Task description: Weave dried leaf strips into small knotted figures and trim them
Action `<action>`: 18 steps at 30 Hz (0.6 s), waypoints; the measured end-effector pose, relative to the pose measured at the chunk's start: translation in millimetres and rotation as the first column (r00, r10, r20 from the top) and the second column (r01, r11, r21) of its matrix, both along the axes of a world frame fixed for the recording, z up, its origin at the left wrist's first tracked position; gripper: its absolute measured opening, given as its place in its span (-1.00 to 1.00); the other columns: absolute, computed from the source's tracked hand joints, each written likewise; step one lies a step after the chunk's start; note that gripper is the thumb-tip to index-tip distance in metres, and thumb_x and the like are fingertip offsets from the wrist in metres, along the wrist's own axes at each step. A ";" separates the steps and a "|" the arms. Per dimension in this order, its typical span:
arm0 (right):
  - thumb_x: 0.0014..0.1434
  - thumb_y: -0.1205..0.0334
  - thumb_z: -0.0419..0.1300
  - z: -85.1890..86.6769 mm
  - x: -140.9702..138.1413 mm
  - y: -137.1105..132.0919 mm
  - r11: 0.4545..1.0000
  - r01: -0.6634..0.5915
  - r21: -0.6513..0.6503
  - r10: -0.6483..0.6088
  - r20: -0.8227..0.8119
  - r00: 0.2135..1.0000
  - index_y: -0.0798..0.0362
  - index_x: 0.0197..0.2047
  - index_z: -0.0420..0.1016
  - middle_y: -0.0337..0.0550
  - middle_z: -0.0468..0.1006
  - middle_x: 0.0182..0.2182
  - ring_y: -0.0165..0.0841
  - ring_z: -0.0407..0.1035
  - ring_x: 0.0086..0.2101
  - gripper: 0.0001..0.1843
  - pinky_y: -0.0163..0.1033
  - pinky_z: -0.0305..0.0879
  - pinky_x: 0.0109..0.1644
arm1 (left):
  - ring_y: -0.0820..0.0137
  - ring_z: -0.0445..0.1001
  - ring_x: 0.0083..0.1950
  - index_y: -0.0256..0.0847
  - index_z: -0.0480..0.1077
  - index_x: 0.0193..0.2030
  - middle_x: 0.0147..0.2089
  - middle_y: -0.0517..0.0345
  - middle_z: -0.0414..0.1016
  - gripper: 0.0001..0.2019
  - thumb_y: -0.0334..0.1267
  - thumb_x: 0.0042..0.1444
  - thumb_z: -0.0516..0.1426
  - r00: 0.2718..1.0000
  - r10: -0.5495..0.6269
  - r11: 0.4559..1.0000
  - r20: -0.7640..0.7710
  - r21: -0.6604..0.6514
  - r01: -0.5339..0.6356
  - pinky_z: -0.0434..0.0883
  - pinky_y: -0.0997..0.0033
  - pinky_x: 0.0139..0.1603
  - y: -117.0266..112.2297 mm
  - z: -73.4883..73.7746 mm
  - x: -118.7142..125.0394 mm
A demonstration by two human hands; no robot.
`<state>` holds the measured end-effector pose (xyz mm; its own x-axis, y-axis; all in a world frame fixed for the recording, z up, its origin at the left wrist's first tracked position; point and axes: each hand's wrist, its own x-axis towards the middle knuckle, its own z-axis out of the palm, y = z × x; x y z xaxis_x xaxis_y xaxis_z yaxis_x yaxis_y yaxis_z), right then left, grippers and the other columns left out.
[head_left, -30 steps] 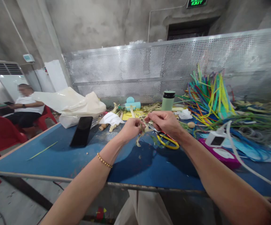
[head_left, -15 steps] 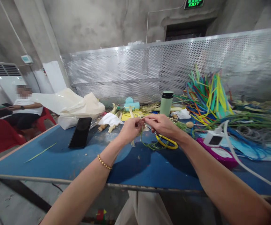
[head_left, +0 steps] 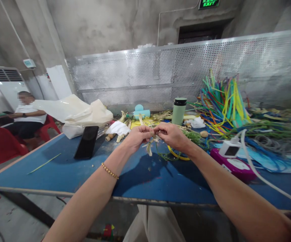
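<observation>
Over the middle of the blue table, my left hand (head_left: 138, 137) and my right hand (head_left: 172, 134) meet fingertip to fingertip, both closed in a pinch. A pale, dry, husk-like piece (head_left: 149, 149) dangles just below the fingers of my left hand. What exactly the fingertips press together is too small to make out. Thin green strands (head_left: 166, 156) show under my right hand. Beside them is a yellow loop-shaped handle (head_left: 177, 156), partly covered by my right hand and wrist; the rest of that tool is hidden.
Left of my hands lies a black phone (head_left: 86, 143); a green bottle (head_left: 178, 112) stands behind them. Coloured strips (head_left: 223, 104) pile up at right, near a magenta box (head_left: 232, 164) with a white charger and cable. A person (head_left: 28, 112) sits at far left.
My left hand has turned, its fingers now pointing right toward my right hand. The pale husk-like piece shows more clearly below them. My right hand has shifted slightly, covering more of the yellow handle.
</observation>
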<state>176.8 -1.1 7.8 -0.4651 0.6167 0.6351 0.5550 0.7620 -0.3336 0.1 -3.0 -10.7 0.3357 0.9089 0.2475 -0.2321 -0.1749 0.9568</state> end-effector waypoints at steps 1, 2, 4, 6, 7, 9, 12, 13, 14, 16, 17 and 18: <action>0.10 0.35 0.12 0.8 0.2 -0.8 1.000 -0.001 0.005 0.001 0.006 1.000 0.11 -0.36 0.57 -0.14 0.51 -0.45 -0.39 0.31 -0.41 -0.82 -0.29 0.17 -0.29 | 0.60 0.22 -0.56 -0.32 0.39 -0.43 -0.53 0.25 0.33 -0.79 -0.33 -0.18 0.33 1.000 -0.008 1.000 0.003 -0.008 0.008 0.08 0.50 -0.49 0.2 0.1 -0.4; 0.11 0.34 0.12 1.4 0.4 -1.5 1.000 0.000 0.001 0.000 0.011 1.000 0.12 -0.36 0.56 -0.15 0.50 -0.45 -0.40 0.29 -0.42 -0.82 -0.30 0.15 -0.30 | 0.60 0.22 -0.56 -0.32 0.39 -0.44 -0.53 0.24 0.34 -0.79 -0.33 -0.17 0.33 1.000 -0.011 1.000 0.000 -0.011 0.011 0.09 0.50 -0.49 0.1 0.4 -0.8; 0.11 0.32 0.12 1.6 1.1 -2.5 1.000 0.009 -0.019 -0.009 0.011 1.000 0.12 -0.37 0.56 -0.18 0.48 -0.47 -0.43 0.25 -0.47 -0.83 -0.31 0.13 -0.33 | 0.60 0.24 -0.56 -0.33 0.38 -0.43 -0.52 0.22 0.36 -0.81 -0.35 -0.15 0.31 1.000 -0.013 1.000 -0.015 -0.012 0.013 0.10 0.50 -0.49 -0.7 1.1 -1.0; 0.10 0.29 0.13 0.8 1.9 -2.4 0.998 0.030 -0.051 -0.030 0.010 1.000 0.12 -0.38 0.55 -0.22 0.43 -0.51 -0.45 0.19 -0.51 -0.84 -0.31 0.10 -0.38 | 0.59 0.26 -0.56 -0.33 0.38 -0.43 -0.51 0.21 0.37 -0.83 -0.37 -0.13 0.30 1.000 -0.011 1.000 -0.028 -0.012 0.011 0.12 0.50 -0.49 -1.6 1.6 -0.6; 0.09 0.27 0.14 0.2 2.2 -1.9 0.997 0.043 -0.065 -0.042 0.013 0.999 0.12 -0.39 0.54 -0.24 0.40 -0.54 -0.46 0.17 -0.53 -0.84 -0.31 0.09 -0.39 | 0.59 0.26 -0.56 -0.34 0.38 -0.43 -0.52 0.21 0.36 -0.84 -0.38 -0.13 0.29 1.000 -0.007 1.000 -0.031 -0.013 0.006 0.13 0.50 -0.49 -1.9 1.7 -0.3; 0.07 0.24 0.15 -1.3 2.7 -0.3 0.994 0.063 -0.085 -0.061 0.027 0.998 0.12 -0.42 0.51 -0.26 0.36 -0.56 -0.46 0.16 -0.55 -0.84 -0.31 0.07 -0.42 | 0.59 0.27 -0.55 -0.34 0.39 -0.43 -0.52 0.22 0.36 -0.84 -0.40 -0.13 0.29 1.000 0.002 1.000 -0.030 -0.015 -0.002 0.16 0.51 -0.48 -1.9 1.5 0.3; 0.06 0.26 0.13 -2.6 2.7 1.7 0.994 0.071 -0.085 -0.069 0.027 0.997 0.11 -0.45 0.46 -0.24 0.38 -0.53 -0.45 0.18 -0.53 -0.87 -0.31 0.09 -0.40 | 0.59 0.27 -0.55 -0.33 0.38 -0.45 -0.53 0.20 0.37 -0.85 -0.40 -0.11 0.29 0.999 0.012 1.000 -0.045 -0.016 -0.013 0.16 0.51 -0.50 -0.7 0.2 0.7; 0.06 0.27 0.12 -2.5 2.5 1.9 0.994 0.070 -0.079 -0.069 0.015 0.998 0.11 -0.45 0.44 -0.23 0.39 -0.51 -0.45 0.19 -0.52 -0.87 -0.32 0.10 -0.40 | 0.58 0.27 -0.55 -0.33 0.37 -0.47 -0.53 0.18 0.38 -0.86 -0.41 -0.11 0.28 0.999 0.014 1.000 -0.051 -0.015 -0.015 0.16 0.52 -0.50 -0.1 -0.3 0.6; 0.07 0.28 0.11 -2.1 2.5 1.7 0.995 0.066 -0.074 -0.066 0.002 0.998 0.10 -0.44 0.43 -0.22 0.39 -0.50 -0.45 0.19 -0.52 -0.87 -0.32 0.11 -0.39 | 0.59 0.27 -0.55 -0.33 0.37 -0.48 -0.53 0.17 0.39 -0.86 -0.41 -0.11 0.28 0.998 0.017 1.000 -0.057 -0.015 -0.018 0.15 0.52 -0.51 0.3 -0.8 0.4; 0.08 0.28 0.10 -0.8 2.5 0.9 0.997 0.053 -0.062 -0.054 -0.016 0.998 0.10 -0.43 0.43 -0.21 0.39 -0.47 -0.46 0.18 -0.51 -0.87 -0.32 0.11 -0.39 | 0.59 0.27 -0.56 -0.33 0.36 -0.48 -0.52 0.16 0.41 -0.85 -0.42 -0.12 0.28 0.998 0.022 1.000 -0.064 -0.015 -0.023 0.15 0.53 -0.52 0.8 -1.3 0.1; 0.09 0.27 0.10 -0.2 2.6 0.4 0.997 0.045 -0.060 -0.046 -0.014 0.999 0.11 -0.42 0.44 -0.21 0.39 -0.47 -0.46 0.18 -0.51 -0.86 -0.32 0.11 -0.39 | 0.59 0.27 -0.56 -0.33 0.36 -0.48 -0.52 0.16 0.41 -0.85 -0.42 -0.13 0.29 0.998 0.026 1.000 -0.065 -0.016 -0.027 0.15 0.53 -0.52 0.8 -1.4 0.0; 0.10 0.26 0.10 0.4 2.8 -0.1 0.997 0.040 -0.060 -0.041 -0.005 0.999 0.11 -0.42 0.44 -0.21 0.39 -0.47 -0.46 0.18 -0.51 -0.86 -0.32 0.10 -0.39 | 0.59 0.27 -0.56 -0.33 0.37 -0.48 -0.52 0.16 0.41 -0.85 -0.42 -0.13 0.29 0.997 0.030 0.999 -0.067 -0.017 -0.031 0.15 0.53 -0.52 0.8 -1.4 -0.1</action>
<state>179.6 -1.1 8.3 -0.4348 0.6719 0.5995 0.5826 0.7176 -0.3817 0.0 -2.2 -12.1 0.3233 0.9229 0.2093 -0.1623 -0.1638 0.9730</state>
